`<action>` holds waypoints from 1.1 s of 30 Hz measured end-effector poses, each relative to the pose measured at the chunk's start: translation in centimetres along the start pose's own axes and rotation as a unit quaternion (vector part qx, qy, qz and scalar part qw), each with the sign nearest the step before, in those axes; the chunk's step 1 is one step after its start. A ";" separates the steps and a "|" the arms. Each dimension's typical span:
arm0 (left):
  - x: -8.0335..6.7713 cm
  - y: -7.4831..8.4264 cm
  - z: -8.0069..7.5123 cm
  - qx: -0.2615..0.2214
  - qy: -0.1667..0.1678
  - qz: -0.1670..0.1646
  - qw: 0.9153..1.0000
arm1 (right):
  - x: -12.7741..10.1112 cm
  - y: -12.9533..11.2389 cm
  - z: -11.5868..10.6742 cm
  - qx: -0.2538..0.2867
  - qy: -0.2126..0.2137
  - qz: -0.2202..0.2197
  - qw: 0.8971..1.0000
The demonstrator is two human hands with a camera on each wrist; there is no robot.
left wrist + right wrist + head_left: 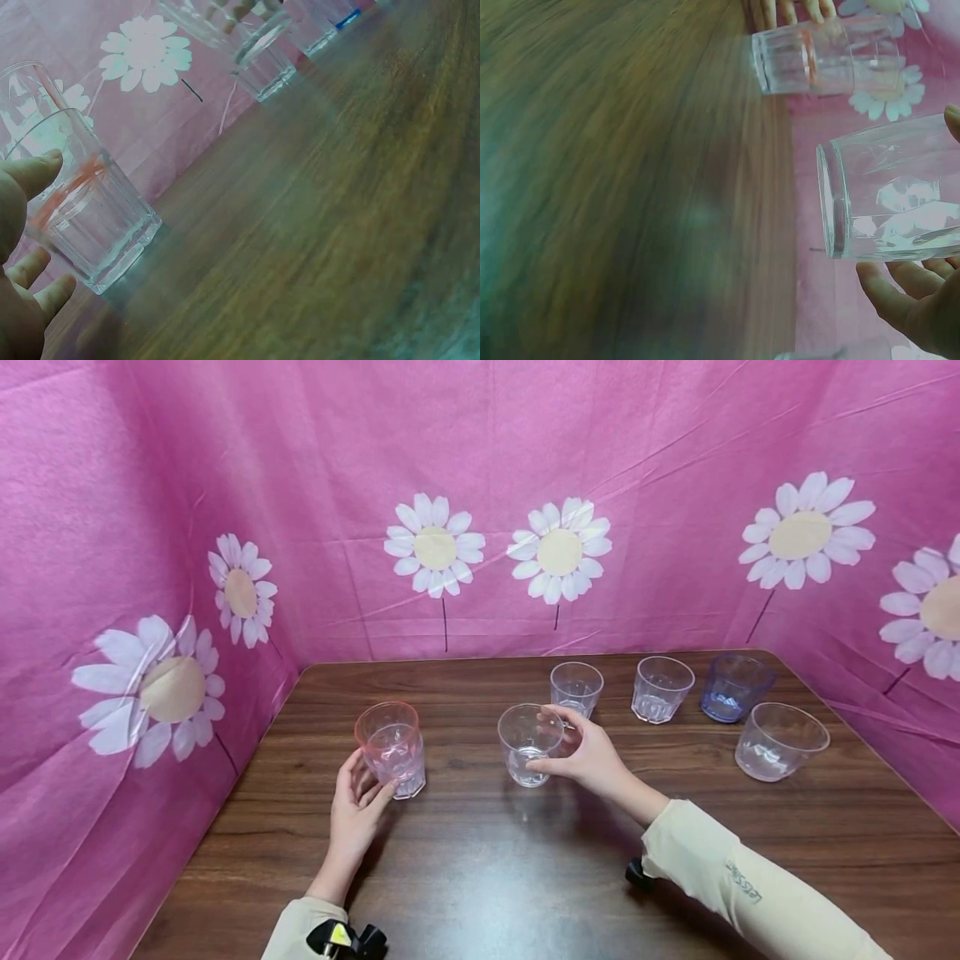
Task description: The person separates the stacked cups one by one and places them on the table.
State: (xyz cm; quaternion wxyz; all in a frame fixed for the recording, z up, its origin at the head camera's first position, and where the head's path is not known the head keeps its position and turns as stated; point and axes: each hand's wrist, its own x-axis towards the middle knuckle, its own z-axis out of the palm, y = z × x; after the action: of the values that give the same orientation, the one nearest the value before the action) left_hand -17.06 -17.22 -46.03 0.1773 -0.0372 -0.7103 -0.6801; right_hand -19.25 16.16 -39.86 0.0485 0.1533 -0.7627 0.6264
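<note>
Two nested plastic cups [392, 752], one with an orange-pink tint inside a clear one, stand on the left side of the table. My left hand [357, 814] holds this stack from its near left side, thumb in front and fingers behind. In the left wrist view the orange band shows through the clear outer cup [112, 232]. With thumb and fingers my right hand [592, 764] grips a clear cup [525, 747] by its right side. The right wrist view shows that cup [889, 199] raised off the wooden surface.
Behind the right hand stands a clear cup [576, 685]. Farther right are another clear cup [662, 689], a blue-tinted cup [735, 689] and a wider clear cup [780, 743]. Pink flowered cloth [495, 627] hangs around the wooden table [480, 868].
</note>
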 end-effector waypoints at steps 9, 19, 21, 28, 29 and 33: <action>-0.1 -0.1 -0.1 0.005 -0.002 -0.004 1.000 | -1.1 1.1 -2.2 -0.026 0.026 0.026 0.999; -0.1 0.1 0.0 0.003 -0.001 -0.008 1.000 | -2.3 1.9 -4.7 -0.057 0.042 0.044 0.997; 0.0 0.1 0.0 0.000 -0.001 -0.006 1.000 | -2.5 2.0 -5.2 -0.058 0.047 0.045 0.996; 0.0 0.0 0.1 -0.004 0.001 0.005 1.000 | -3.4 2.0 -6.9 -0.066 0.068 0.051 0.994; 0.0 0.0 0.1 -0.003 0.001 0.007 1.000 | -3.6 1.9 -7.1 -0.068 0.071 0.051 0.994; -0.1 0.0 0.2 0.000 0.003 0.013 1.000 | -4.0 1.9 -7.9 -0.074 0.082 0.049 0.993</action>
State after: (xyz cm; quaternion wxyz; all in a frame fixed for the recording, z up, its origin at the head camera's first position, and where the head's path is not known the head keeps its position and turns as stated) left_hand -17.04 -17.05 -46.09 0.1883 -0.0445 -0.7090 -0.6781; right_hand -16.95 24.88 -41.04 0.0909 0.0601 -0.8070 0.5805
